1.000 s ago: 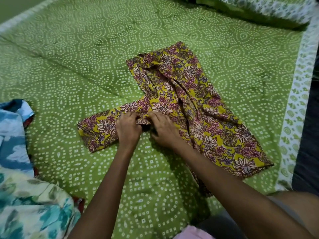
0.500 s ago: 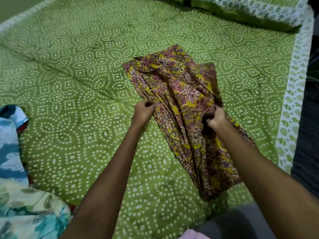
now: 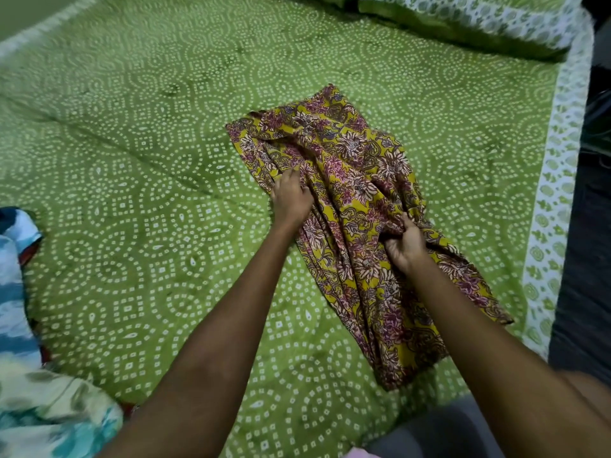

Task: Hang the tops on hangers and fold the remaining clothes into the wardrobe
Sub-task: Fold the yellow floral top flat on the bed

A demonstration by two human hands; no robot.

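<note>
Now both hands grip the garment [image 3: 357, 180] on the bedsheet [image 3: 132, 160]: left hand [image 3: 291, 198] pinches its left edge, right hand [image 3: 405, 244] bunches cloth. Best smooth creases flat before folding.

bed: green dotted bedsheet [image 3: 132, 226] | pillow [image 3: 463, 18] far right | light: dim

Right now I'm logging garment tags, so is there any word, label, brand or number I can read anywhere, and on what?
None: no readable text shows.
The yellow floral garment, held by the left hand and right hand, shows only print.
The green bedsheet and blue floral clothes show only patterns.
</note>
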